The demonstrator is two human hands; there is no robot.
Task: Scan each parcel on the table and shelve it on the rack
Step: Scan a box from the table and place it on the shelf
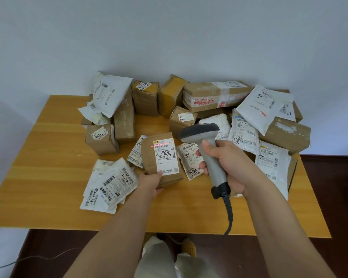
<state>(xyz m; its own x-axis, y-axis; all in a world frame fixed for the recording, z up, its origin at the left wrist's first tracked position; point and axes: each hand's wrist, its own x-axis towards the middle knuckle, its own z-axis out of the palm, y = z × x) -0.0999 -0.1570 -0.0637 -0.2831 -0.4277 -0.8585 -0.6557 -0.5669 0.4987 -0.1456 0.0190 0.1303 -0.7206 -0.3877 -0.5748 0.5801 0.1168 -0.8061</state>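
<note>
Left hand [152, 182] is gripping the near edge of a small brown parcel [161, 159], thumb lying on the lower corner of its white label [166, 156], which reads 2004. The parcel is sitting tilted up just left of frame centre, its near end lifted off the table [48, 177].

Right hand [223, 165] is clenching the grey handle of a barcode scanner [206, 141], its dark head pointing left and down at the parcel. A red scan line [160, 145] is falling across the top of the label. The scanner's coiled black cable [229, 213] is hanging over the table's near edge.

Flat white mailers [109, 185] are lying fanned out left of the left hand. Another mailer marked 7009 [191, 161] is lying between parcel and scanner. Brown boxes [145, 97] and grey poly bags [263, 105] are piling along the far edge against a pale wall [169, 37]. Dark floor [329, 197] is showing at lower right.
</note>
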